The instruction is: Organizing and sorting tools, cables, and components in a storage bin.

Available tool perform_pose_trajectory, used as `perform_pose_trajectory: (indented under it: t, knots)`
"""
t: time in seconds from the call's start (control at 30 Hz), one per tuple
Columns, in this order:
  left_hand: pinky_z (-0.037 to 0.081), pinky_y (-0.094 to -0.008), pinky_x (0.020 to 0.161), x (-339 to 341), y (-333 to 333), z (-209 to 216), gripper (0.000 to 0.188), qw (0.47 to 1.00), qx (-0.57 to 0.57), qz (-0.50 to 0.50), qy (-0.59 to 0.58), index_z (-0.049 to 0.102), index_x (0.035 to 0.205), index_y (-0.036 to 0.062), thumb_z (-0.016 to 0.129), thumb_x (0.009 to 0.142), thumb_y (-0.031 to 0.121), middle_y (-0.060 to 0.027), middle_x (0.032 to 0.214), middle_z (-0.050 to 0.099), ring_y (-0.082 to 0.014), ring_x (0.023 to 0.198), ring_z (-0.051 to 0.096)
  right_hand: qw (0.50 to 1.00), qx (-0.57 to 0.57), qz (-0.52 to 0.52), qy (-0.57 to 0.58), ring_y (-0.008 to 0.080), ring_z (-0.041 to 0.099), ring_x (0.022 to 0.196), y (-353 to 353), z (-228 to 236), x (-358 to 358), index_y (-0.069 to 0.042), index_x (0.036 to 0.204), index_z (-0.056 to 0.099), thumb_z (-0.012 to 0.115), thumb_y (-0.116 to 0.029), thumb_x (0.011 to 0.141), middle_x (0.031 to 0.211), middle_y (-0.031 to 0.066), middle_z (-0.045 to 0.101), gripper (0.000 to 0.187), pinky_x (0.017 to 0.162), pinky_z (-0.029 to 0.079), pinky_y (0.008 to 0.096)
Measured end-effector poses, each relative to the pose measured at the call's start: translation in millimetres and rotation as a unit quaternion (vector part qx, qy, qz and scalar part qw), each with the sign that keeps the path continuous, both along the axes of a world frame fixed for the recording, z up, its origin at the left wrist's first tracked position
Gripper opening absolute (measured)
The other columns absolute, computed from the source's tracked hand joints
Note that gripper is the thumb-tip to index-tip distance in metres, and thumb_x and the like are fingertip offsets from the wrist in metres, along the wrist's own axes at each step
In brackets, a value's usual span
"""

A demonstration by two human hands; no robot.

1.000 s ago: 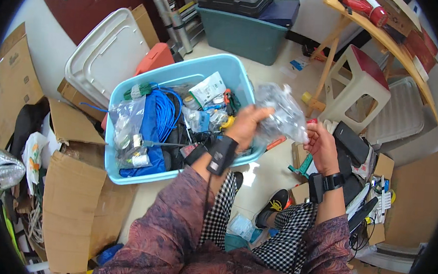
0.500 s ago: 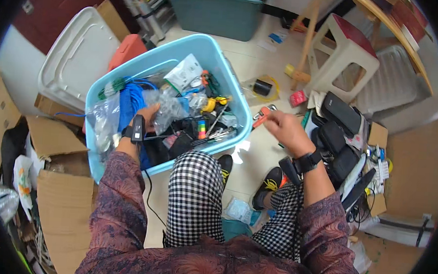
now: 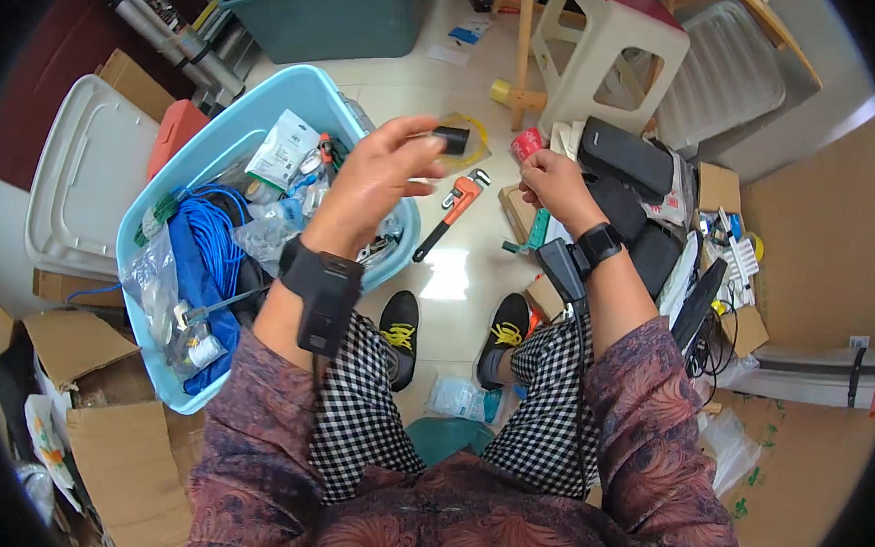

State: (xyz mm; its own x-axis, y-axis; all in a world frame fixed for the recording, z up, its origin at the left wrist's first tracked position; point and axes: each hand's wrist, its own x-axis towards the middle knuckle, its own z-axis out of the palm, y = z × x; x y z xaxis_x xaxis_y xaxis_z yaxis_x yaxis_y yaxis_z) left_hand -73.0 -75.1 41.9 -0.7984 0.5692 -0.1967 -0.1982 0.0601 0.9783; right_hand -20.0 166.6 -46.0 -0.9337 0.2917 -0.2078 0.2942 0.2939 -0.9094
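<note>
My left hand (image 3: 388,175) is raised over the right rim of the light blue bin (image 3: 406,247), fingers spread and nothing in them. Just beyond its fingertips lies a black roll (image 3: 456,140) by a yellow loop (image 3: 483,136) on the floor. An orange-handled pipe wrench (image 3: 452,212) rests on the tiles between my hands. My right hand (image 3: 563,189) has its fingers drawn together at the lower edge of a small red roll-like thing (image 3: 528,143); its exact kind is unclear. Inside the bin are a coil of blue cable (image 3: 207,229), a white packet (image 3: 283,150) and clear plastic bags.
Black cases (image 3: 625,157) are heaped to the right, beside a cream stool (image 3: 611,59) with a red top. A teal bin (image 3: 323,16) stands at the back. White lid (image 3: 93,172) and open cardboard box (image 3: 126,445) are at left. My feet (image 3: 399,336) are on the tiles.
My left hand has come up out of the bin and moved right. My right hand has left the pipe wrench, now on the floor, and reached the red thing. The view has shifted right.
</note>
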Motion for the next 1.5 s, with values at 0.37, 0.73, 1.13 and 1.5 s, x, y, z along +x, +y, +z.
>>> perform_pose_trajectory:
  t: [0.37,0.73,1.13,1.5]
  knots:
    - [0.051,-0.0281,0.075,-21.1,24.0,-40.0,0.038,0.992,0.005,0.118,-0.049,0.048,0.121,-0.0016,0.053,0.09,0.02,-0.0111,0.105,0.06,-0.0167,0.085,0.061,0.914,0.32,0.23,-0.098,0.0376,0.061,0.084,-8.2,-117.4,-14.0,0.002,0.08,0.063,0.05,-0.01,0.075,0.086,0.0227,0.064,0.019,0.075,0.048,0.0448]
    - [0.049,-0.027,0.077,-20.4,33.6,-39.1,0.035,0.989,-0.004,0.122,-0.078,0.049,0.119,-0.0033,0.052,0.091,0.018,-0.0118,0.106,0.06,-0.016,0.084,0.06,0.944,0.197,0.195,-0.177,0.0337,0.064,0.087,-83.1,-252.4,-45.7,0.0,0.09,0.067,0.053,-0.011,0.078,0.092,0.021,0.065,0.021,0.074,0.051,0.0414]
    - [0.051,-0.0323,0.071,-4.9,28.5,-26.4,0.043,0.987,0.04,0.127,-0.093,0.045,0.121,-0.0058,0.05,0.09,0.025,-0.0166,0.101,0.061,-0.0203,0.078,0.06,0.955,0.239,0.17,-0.04,0.0287,0.058,0.098,-156.4,-325.1,-82.3,-0.003,0.098,0.058,0.047,-0.012,0.083,0.099,0.0151,0.061,0.021,0.087,0.045,0.0383]
    - [0.05,-0.0297,0.072,-9.4,17.2,-26.1,0.034,0.985,0.044,0.125,-0.113,0.049,0.117,-0.005,0.048,0.092,0.019,-0.0146,0.099,0.061,-0.0162,0.077,0.058,0.956,0.211,0.069,-0.192,0.0317,0.057,0.099,-109.7,-296.1,-24.8,-0.002,0.097,0.059,0.061,-0.015,0.072,0.099,0.0175,0.061,0.028,0.088,0.045,0.0398]
